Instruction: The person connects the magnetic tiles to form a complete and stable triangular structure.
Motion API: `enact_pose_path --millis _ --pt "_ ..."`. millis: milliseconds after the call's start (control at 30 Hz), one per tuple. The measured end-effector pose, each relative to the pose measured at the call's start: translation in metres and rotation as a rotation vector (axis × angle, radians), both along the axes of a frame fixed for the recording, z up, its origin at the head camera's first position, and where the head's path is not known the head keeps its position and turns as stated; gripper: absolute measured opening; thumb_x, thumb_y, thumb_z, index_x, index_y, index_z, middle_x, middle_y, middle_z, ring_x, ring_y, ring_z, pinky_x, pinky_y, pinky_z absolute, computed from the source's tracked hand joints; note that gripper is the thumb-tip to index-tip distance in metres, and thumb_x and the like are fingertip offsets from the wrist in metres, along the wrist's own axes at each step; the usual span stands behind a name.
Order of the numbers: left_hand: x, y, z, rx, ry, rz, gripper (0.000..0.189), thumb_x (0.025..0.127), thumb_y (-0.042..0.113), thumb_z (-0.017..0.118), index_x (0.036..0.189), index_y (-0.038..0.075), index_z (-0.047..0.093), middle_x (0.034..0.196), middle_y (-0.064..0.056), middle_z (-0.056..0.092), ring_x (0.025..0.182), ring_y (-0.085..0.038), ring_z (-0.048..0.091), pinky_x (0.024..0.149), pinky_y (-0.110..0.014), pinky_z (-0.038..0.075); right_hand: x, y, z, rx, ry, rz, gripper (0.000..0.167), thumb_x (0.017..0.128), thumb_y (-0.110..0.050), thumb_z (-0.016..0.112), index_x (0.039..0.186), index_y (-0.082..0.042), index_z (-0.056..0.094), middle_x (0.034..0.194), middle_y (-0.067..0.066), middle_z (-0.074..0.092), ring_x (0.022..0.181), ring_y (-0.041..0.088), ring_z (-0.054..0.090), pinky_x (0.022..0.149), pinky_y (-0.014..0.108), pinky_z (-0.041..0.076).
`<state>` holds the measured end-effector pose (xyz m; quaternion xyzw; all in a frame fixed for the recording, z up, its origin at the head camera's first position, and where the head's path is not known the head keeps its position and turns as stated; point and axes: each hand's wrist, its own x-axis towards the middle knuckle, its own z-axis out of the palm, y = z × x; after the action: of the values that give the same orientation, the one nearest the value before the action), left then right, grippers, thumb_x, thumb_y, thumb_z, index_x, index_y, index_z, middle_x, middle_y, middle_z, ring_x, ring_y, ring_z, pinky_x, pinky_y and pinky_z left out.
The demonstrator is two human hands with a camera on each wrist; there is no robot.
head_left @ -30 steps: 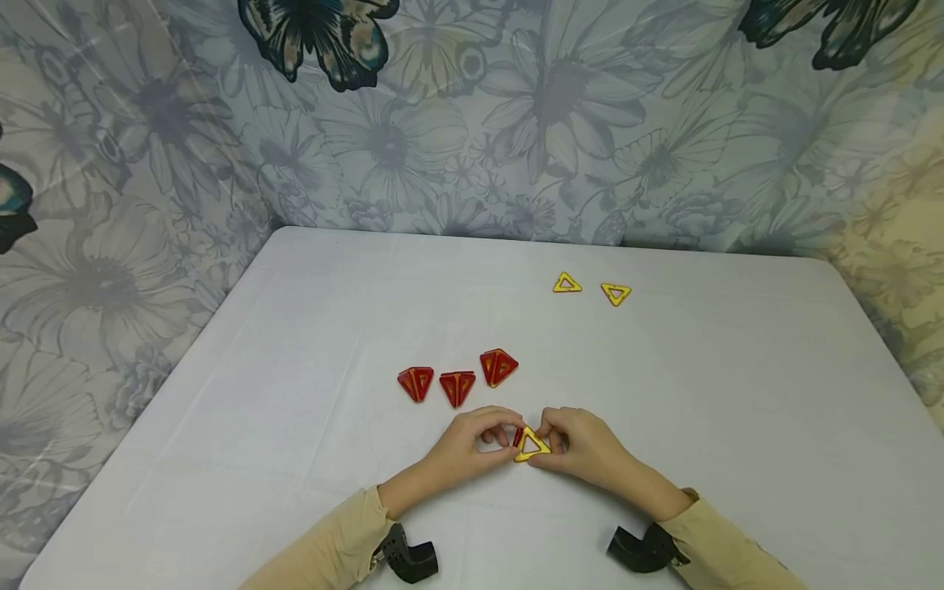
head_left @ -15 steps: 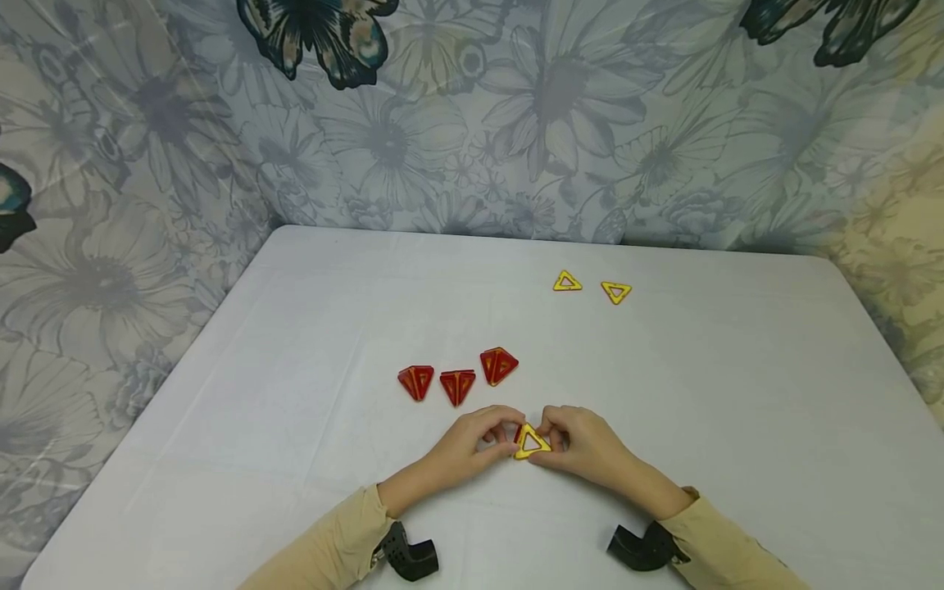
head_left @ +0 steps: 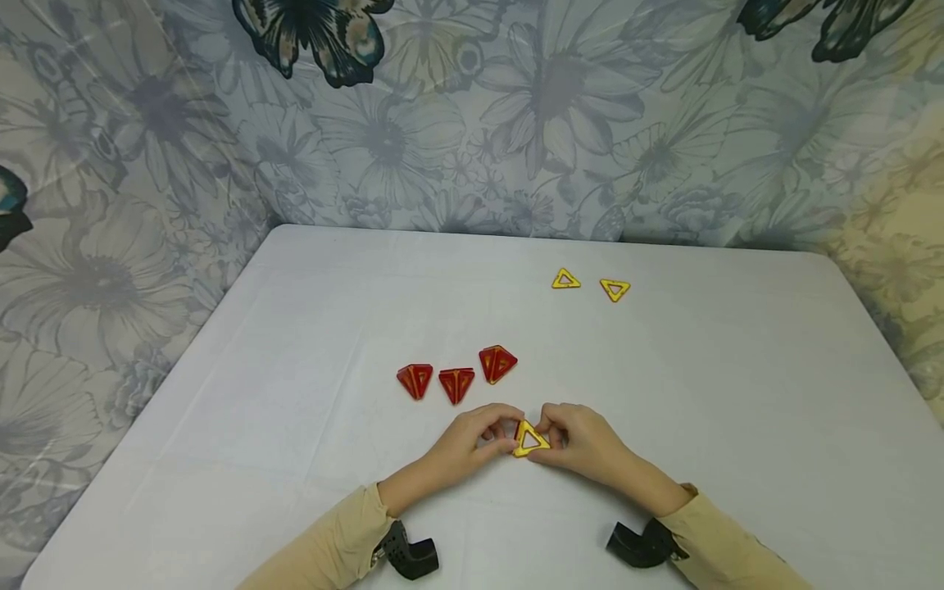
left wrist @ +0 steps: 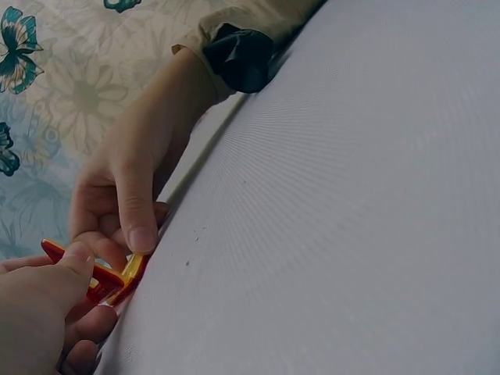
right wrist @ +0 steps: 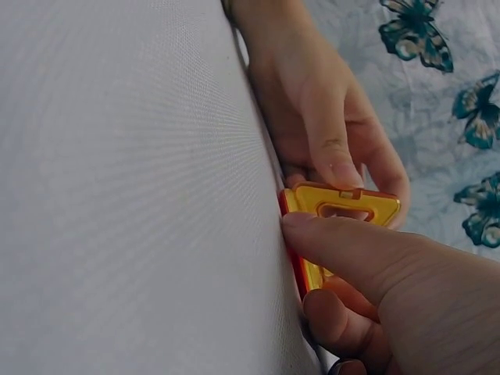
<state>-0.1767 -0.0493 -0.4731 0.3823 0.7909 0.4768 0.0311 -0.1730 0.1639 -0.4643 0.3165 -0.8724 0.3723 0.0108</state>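
Both hands meet near the front middle of the table around a small piece made of joined yellow and red triangle tiles. The left hand [head_left: 472, 441] pinches its left side between thumb and fingers; a red tile [left wrist: 103, 283] stands by that thumb in the left wrist view. From the other side the right hand [head_left: 590, 444] pinches the yellow triangle tile [right wrist: 383, 206] at its lower right corner. In the right wrist view a red edge [right wrist: 300, 269] runs along the table side of the piece. Fingers cover part of it.
Beyond the hands lie three folded red triangle pieces [head_left: 415, 382], [head_left: 456, 384], [head_left: 497, 364] in a loose row. Two flat yellow triangle tiles [head_left: 566, 286], [head_left: 615, 283] lie toward the far edge of the white table [head_left: 708, 393]. Patterned cloth hangs behind.
Both hands keep their hold in nearly the same spot. The piece has turned slightly, and less red shows beside the yellow triangle in the head view.
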Motion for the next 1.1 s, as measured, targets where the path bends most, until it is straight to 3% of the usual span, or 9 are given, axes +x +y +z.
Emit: enact_pose_path --millis 533,867,1100 --pt "0.0 -0.003 -0.002 0.006 -0.004 0.01 0.03 0.085 0.013 0.062 0.113 0.005 0.055 0.088 -0.001 0.057 0.075 -0.004 0.05 0.069 -0.019 0.043 -0.004 -0.003 0.0 0.013 -0.028 0.031 0.026 0.069 -0.023 0.078 0.075 -0.016 0.054 0.054 -0.018 0.041 0.049 -0.002 0.036 0.046 0.019 0.033" --pt "0.0 -0.001 -0.001 -0.005 -0.029 0.013 0.03 0.085 0.014 0.063 0.113 0.008 0.055 0.091 0.002 0.056 0.074 -0.003 0.049 0.068 -0.018 0.042 -0.013 0.009 0.008 0.022 -0.193 0.152 0.029 0.072 -0.027 0.076 0.083 -0.015 0.052 0.058 -0.016 0.046 0.053 0.001 0.04 0.049 0.02 0.035" --pt "0.0 -0.001 -0.001 -0.012 -0.041 0.002 0.03 0.085 0.015 0.062 0.113 0.006 0.056 0.1 0.002 0.057 0.075 -0.003 0.05 0.068 -0.018 0.043 -0.028 0.023 0.011 -0.164 -0.144 0.117 0.027 0.069 -0.007 0.076 0.085 -0.005 0.055 0.059 -0.008 0.051 0.051 0.003 0.037 0.046 0.021 0.034"
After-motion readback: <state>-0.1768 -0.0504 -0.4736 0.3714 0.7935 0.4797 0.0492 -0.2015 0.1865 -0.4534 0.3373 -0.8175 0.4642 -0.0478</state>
